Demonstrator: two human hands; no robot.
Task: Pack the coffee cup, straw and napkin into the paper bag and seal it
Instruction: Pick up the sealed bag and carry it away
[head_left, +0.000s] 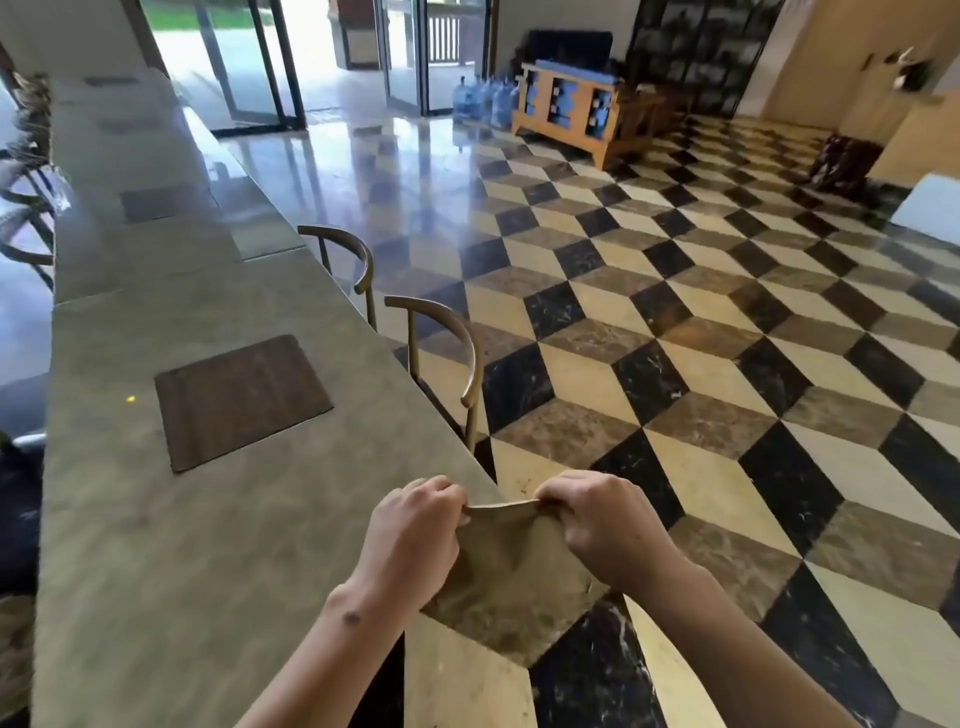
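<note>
A chequered marble floor spreads across the room beside a long grey surface with a dark placemat on it and two curved chairs tucked against its edge. The brown paper bag hangs just off the surface's edge, above the floor. The left hand and right hand each pinch its top edge.

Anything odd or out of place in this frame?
Slightly: both hands, left and right, pinch the bag top beyond the counter edge, over the floor. No cup, straw or napkin shows. No spill or damage.
</note>
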